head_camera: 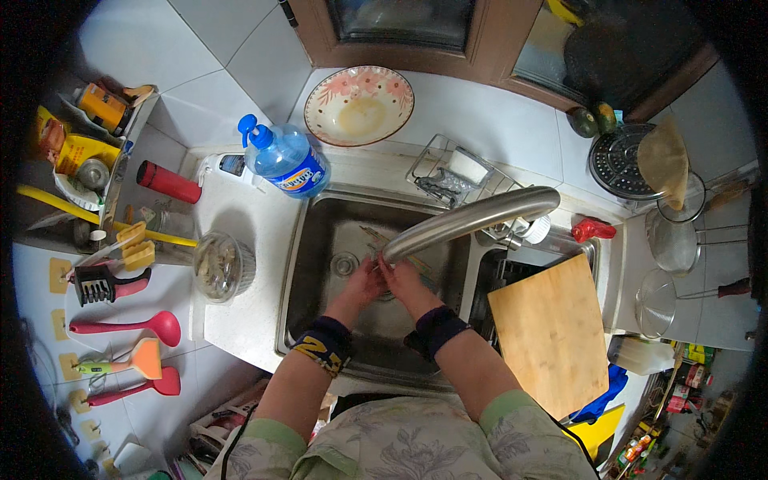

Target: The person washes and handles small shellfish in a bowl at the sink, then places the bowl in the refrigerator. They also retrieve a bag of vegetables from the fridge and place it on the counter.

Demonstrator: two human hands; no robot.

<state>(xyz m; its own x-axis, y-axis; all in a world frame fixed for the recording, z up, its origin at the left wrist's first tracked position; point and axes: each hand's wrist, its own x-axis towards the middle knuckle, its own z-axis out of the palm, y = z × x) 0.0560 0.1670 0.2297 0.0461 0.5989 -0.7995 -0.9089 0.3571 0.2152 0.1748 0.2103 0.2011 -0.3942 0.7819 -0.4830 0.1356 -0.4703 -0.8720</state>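
Note:
Both my hands are close together over the left basin of a stainless steel sink, under the end of a curved metal faucet. My left hand and my right hand meet at the fingers, just below the spout. Their fingertips are partly covered by the spout, so whether they hold something cannot be told. Several thin sticks, apparently chopsticks, lie in the basin behind my hands. A round drain strainer shows to the left.
A wooden cutting board covers part of the right basin. Behind the sink stand a blue pump bottle, a floral bowl and a wire rack. A clear lidded tub sits on the left counter. Utensils hang on both sides.

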